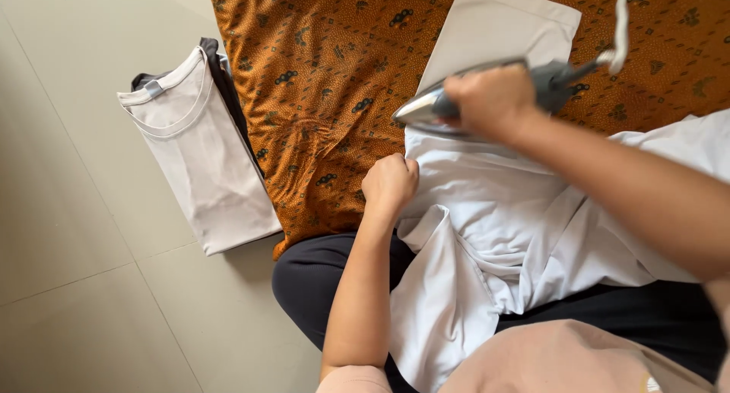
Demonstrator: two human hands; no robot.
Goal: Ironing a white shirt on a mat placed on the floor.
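Two hands work a crumpled white garment (494, 210), soft and creased, spread partly over an orange patterned cloth (327, 81) and partly over the person's lap. Left hand (389, 184), fisted, pinches the garment's edge. Right hand (490, 100) is wrapped tightly around a grey iron (456, 104) with a shiny pointed soleplate.

Cloth (334, 81) spread on the floor was burnt orange with a fine speckled print and small dark motifs scattered across it; floor tiles (68, 233) were pale grey-beige. The garment (487, 210) was plain white, and the iron (487, 96) was grey-handled with a shiny silver sole and a white cord (622, 28). By the cloth's left edge, a folded off-white shirt (201, 157) lay over a dark grey piece (220, 66).
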